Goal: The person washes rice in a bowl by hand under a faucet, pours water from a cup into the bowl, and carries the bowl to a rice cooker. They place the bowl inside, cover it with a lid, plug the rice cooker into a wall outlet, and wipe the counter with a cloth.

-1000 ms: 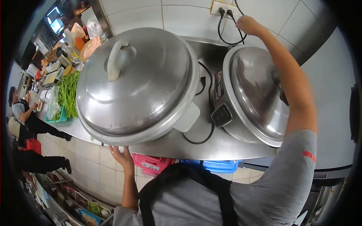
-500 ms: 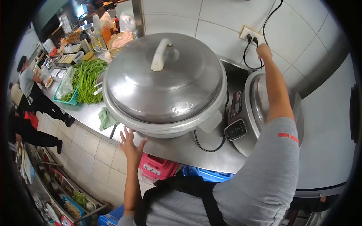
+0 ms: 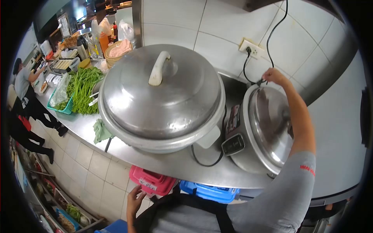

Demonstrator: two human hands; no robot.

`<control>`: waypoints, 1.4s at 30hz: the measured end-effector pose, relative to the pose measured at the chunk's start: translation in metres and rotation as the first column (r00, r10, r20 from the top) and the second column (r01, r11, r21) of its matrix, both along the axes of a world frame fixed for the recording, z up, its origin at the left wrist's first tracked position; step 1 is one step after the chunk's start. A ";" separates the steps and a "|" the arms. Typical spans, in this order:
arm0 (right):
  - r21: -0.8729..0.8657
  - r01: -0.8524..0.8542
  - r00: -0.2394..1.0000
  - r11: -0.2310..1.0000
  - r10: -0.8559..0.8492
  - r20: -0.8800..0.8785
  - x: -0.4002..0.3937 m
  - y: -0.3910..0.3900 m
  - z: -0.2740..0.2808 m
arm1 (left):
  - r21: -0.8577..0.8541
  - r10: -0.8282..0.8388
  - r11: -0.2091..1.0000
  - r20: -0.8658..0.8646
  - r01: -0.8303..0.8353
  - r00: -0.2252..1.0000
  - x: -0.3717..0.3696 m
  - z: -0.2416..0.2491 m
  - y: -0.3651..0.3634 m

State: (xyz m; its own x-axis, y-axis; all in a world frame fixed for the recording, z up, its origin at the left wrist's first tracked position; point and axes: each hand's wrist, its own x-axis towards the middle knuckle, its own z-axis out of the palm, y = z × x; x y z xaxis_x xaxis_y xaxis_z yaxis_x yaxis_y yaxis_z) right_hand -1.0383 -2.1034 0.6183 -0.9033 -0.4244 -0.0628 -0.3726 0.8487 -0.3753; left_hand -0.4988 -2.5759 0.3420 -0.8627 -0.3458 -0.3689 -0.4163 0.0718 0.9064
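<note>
My right hand is raised over the smaller rice cooker and is shut on a black plug and cord held a little below and right of the wall outlet. A second black plug sits in that outlet. My left hand hangs low under the counter edge with fingers apart, just below the corner of a pink crate; I cannot tell if it touches it. The large pot with a domed steel lid stands left of the cooker.
The steel counter runs along a tiled wall. A green cloth, green beans in a teal basket and bottles lie to the left. A blue crate sits under the counter. Another person works at far left.
My right hand has come down and away from the outlet with one plug in it. My left hand has dropped from the counter edge to below the pink crate.
</note>
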 end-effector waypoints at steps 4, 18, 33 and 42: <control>0.115 0.010 0.943 0.993 0.029 -0.332 -0.006 0.004 -0.013 | -0.033 -0.032 0.999 0.095 0.036 0.995 -0.005 0.005 0.005; 0.238 -0.090 0.961 0.967 0.147 -0.233 -0.032 0.005 -0.032 | -0.114 0.052 0.993 0.139 -0.036 0.989 -0.015 -0.007 0.018; 0.258 -0.176 0.966 0.950 0.217 -0.140 -0.040 0.007 -0.043 | -0.185 0.036 0.983 0.117 -0.014 0.993 -0.023 -0.015 0.010; 0.402 -0.085 0.949 0.912 0.197 -0.247 -0.044 -0.002 -0.046 | -0.220 0.042 0.975 0.076 -0.024 0.996 -0.018 -0.012 0.007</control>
